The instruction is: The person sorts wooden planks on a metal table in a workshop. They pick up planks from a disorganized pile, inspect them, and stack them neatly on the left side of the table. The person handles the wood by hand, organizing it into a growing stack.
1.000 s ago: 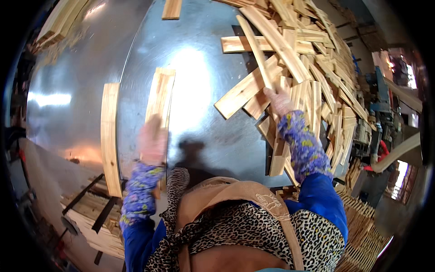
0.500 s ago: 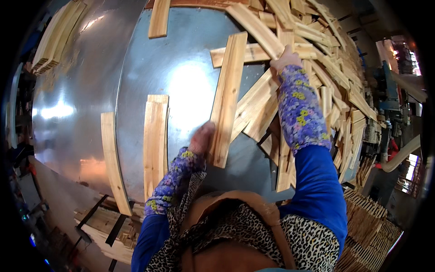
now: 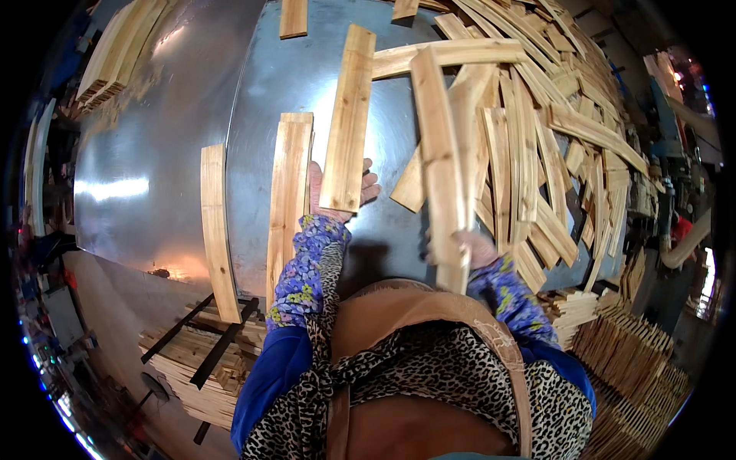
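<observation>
The person's left hand [image 3: 369, 186], below a purple floral fabric sleeve cover [image 3: 295, 268], lies beneath the lower end of a long, knotty, light-brown wooden board [image 3: 349, 115], the thumb at its left edge and spread fingers reaching past its right edge. The hold looks loose; whether the fingers press on the wood cannot be told. The right hand [image 3: 479, 249] grips the lower end of a long, reddish-tan wooden board [image 3: 438, 146], which is blurred and slightly tilted. This piece overlaps a heap of pale wooden slats [image 3: 525, 153] covering the right part of a shiny grey metal table [image 3: 169, 153]. Just left of the left hand lie 2 overlapping pale-yellow wooden planks [image 3: 290, 176]; farther left, 1 narrow straw-coloured wooden strip [image 3: 216, 215] overhangs the table's near edge. Below it sits a stack of light wooden boards [image 3: 192, 391] with 2 straight black bars [image 3: 215, 356], and ridged brown wooden stacks [image 3: 629, 360] stand at the lower right
</observation>
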The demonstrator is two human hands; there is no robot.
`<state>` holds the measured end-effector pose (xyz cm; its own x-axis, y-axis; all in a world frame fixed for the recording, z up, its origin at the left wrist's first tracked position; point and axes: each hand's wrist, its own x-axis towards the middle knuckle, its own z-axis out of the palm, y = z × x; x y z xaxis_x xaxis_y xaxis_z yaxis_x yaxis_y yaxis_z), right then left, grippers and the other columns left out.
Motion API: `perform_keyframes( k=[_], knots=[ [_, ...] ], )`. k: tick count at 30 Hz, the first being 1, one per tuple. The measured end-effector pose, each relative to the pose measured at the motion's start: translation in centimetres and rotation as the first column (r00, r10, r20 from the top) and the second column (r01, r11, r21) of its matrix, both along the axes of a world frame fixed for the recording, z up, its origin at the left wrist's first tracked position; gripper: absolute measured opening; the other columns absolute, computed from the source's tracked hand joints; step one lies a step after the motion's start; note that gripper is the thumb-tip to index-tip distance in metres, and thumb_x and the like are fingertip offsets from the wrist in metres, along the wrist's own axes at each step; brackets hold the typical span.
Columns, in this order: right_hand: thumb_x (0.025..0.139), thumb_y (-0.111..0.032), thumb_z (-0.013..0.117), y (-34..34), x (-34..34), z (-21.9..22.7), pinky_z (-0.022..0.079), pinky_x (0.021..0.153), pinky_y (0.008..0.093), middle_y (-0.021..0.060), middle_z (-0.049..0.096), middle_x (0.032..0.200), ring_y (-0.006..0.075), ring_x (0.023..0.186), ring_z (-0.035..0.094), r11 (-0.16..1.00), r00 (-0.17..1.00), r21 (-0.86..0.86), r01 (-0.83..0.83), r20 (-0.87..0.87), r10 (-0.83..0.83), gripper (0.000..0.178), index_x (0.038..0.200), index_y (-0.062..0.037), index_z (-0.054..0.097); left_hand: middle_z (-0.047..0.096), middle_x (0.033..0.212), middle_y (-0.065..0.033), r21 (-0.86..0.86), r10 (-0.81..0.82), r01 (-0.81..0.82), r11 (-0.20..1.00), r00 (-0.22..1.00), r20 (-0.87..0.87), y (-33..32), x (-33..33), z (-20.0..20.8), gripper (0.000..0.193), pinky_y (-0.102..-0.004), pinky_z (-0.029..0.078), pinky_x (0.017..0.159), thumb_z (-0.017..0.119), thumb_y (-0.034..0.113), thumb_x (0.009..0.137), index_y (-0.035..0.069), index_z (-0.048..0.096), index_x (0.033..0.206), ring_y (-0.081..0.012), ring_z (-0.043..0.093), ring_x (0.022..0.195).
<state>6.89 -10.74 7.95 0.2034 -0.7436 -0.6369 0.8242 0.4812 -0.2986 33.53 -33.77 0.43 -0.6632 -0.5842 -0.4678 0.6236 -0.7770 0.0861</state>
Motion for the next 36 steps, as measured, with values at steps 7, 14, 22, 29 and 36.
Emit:
perform_keyframes(
  k=[7,14,22,29,36],
  knots=[
    [0.097,-0.021,0.081,0.3,3.9,-0.5,0.064,0.089,0.0365,0.0137,0.069,0.124,0.0230,0.105,0.072,0.958,0.844,-0.001,-0.285,-0.474,0.251,0.080,0.163,-0.0013,0.040,0.070,0.130,-0.0313,-0.197,-0.067,0.067,0.978,0.998,0.009,2.9,2.2,1.8,0.088,-0.0591,0.066,0.089,0.082,0.039,0.088,-0.011,0.049,0.151,-0.0410,0.076,0.102],
    [0.101,-0.033,0.073,-3.1,11.0,-5.7,0.044,0.122,0.0397,0.0207,0.063,0.149,0.0277,0.139,0.059,0.885,0.630,-0.059,-0.461,-0.724,0.280,0.080,0.165,0.0021,0.042,0.069,0.142,-0.0192,-0.481,-0.073,0.494,0.724,0.749,0.659,10.2,1.7,3.0,0.091,-0.0425,0.048,0.119,0.087,0.030,0.086,-0.005,0.047,0.161,-0.0318,0.067,0.128],
    [0.098,-0.021,0.066,-4.9,12.0,-3.8,0.058,0.107,0.0449,0.0242,0.074,0.129,0.0359,0.116,0.074,0.948,0.347,0.274,-0.163,-0.883,0.315,0.063,0.154,0.0036,0.053,0.070,0.140,-0.0163,0.047,-0.307,0.392,0.919,0.633,0.710,9.3,7.6,5.5,0.070,-0.0369,0.051,0.111,0.083,0.023,0.082,-0.001,0.064,0.145,-0.0262,0.066,0.128],
    [0.086,-0.057,0.078,-9.3,14.1,-6.0,0.049,0.118,0.0497,0.0382,0.052,0.154,0.0489,0.141,0.057,0.897,-0.004,0.366,-0.248,-0.926,0.377,0.098,0.159,0.0010,0.049,0.067,0.142,-0.0161,-0.310,-0.308,0.566,0.763,0.742,0.596,12.2,8.2,1.0,0.081,-0.0393,0.049,0.113,0.079,0.016,0.086,-0.007,0.049,0.157,-0.0275,0.064,0.129],
    [0.095,-0.050,0.063,-8.7,17.9,-5.4,0.047,0.118,0.0480,0.0332,0.064,0.144,0.0467,0.136,0.062,0.857,0.015,0.311,-0.411,-0.938,0.348,0.079,0.152,0.0039,0.056,0.074,0.129,-0.0203,-0.266,-0.241,0.384,0.884,0.863,0.444,12.0,16.3,7.4,0.074,-0.0453,0.065,0.091,0.074,0.010,0.083,-0.007,0.054,0.152,-0.0319,0.076,0.110]
  ],
)
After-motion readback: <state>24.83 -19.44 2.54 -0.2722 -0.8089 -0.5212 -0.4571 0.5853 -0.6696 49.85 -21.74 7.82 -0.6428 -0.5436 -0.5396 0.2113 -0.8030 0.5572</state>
